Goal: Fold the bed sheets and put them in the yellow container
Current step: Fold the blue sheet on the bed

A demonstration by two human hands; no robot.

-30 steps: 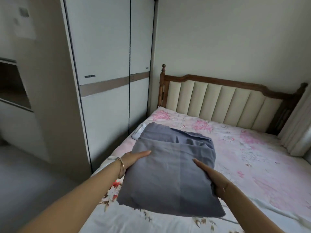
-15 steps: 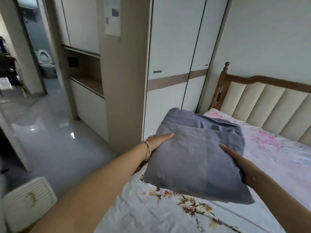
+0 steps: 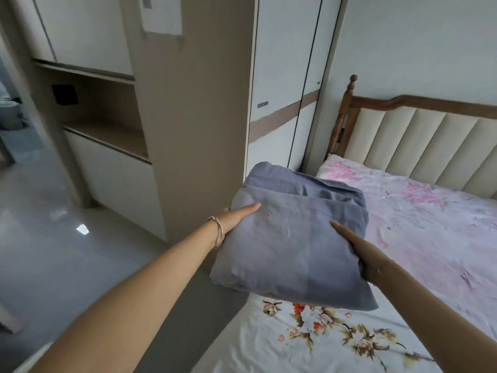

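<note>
**Grey-blue sheets folded, riding between two hands over the bed's edge**

Nearest, two bare forearms are reaching forward, the left one wearing a thin bracelet. The hands are working well apart, one on each side of the sheets. The left hand is gripping the left edge and the right hand the right edge. Each is laying a thumb flat on top while its fingers are passing out of sight underneath, so both are clamping the bundle, not merely resting on it.

The sheets are sitting as a thick folded pad, clear of the mattress. They are hanging over the near left corner of the bed, partly above the floor. The pad's longer side is running away from the person, with the open folds facing the far end. The left hand is holding a little farther out than the right.

Beyond, the floral cover is stretching back to the padded headboard. A wardrobe is standing at the bed's left.

Folding is looking finished and the carry is under way. The yellow container is not showing anywhere, so which way it lies cannot be told. Only the left side is offering open floor, which would favour the left hand leading. The loose far layers may be slipping if the thumbs ease.
</note>
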